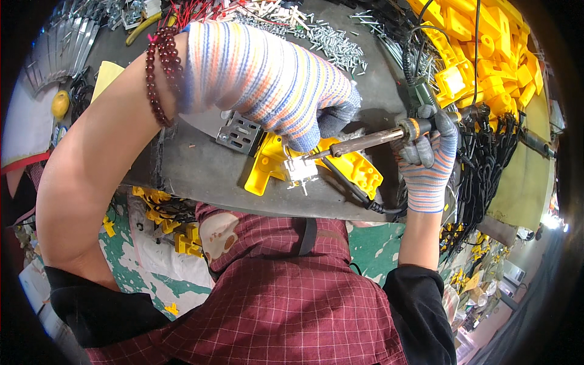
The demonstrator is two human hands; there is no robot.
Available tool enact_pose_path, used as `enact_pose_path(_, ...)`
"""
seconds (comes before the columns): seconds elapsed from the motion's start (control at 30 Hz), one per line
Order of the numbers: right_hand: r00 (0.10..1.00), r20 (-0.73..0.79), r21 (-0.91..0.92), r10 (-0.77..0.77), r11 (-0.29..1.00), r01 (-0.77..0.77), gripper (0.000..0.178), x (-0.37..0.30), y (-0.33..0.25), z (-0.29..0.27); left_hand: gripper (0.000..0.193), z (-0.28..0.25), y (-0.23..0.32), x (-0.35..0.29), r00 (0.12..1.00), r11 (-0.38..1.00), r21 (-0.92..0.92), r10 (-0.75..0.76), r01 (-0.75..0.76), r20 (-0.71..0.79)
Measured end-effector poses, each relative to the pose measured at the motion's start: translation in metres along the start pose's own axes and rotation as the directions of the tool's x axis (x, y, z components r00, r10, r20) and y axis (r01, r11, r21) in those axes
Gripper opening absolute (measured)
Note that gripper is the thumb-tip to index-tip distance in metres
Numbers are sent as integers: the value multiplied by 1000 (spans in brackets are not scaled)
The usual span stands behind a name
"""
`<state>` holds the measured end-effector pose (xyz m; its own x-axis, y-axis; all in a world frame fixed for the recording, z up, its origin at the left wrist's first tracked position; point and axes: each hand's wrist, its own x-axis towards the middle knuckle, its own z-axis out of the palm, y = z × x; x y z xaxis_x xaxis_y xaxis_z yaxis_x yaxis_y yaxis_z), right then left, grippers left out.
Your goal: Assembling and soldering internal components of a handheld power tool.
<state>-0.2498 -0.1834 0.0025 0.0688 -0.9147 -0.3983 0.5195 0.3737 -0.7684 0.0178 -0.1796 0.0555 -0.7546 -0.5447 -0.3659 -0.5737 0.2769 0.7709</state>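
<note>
My right hand (pixel 429 155), in a striped glove with grey fingers, is closed around the handle of a soldering iron (pixel 368 141). The iron points left, its thin tip at a small white part with metal tabs (pixel 301 172). That part sits at the middle of a yellow plastic housing (pixel 261 169), near the table's front edge. My left hand (pixel 261 82), gloved alike, arches over from the far side with its fingers bent down close to the white part. Whatever it pinches is hidden behind the fingers. A black cable (pixel 345 184) runs from the housing toward the right.
A slotted metal plate (pixel 239 135) lies left of the housing. Loose screws (pixel 340 48) and red wires (pixel 194 13) are spread at the back. Yellow plastic housings (pixel 486 48) are heaped at far right, above a bundle of black cables (pixel 480 158). Metal strips (pixel 67 48) lie far left.
</note>
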Motion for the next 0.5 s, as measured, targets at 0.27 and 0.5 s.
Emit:
enact_pose_path(0.27, 971, 226, 58, 74, 994, -89, 28, 8, -1, -17, 24, -1, -14, 2, 997, 985, -171, 41, -29, 70)
enact_pose_path(0.5, 992, 123, 2, 35, 999, -35, 28, 2, 1, -9, 29, -1, -3, 6, 998, 1000, -19, -15, 17, 55)
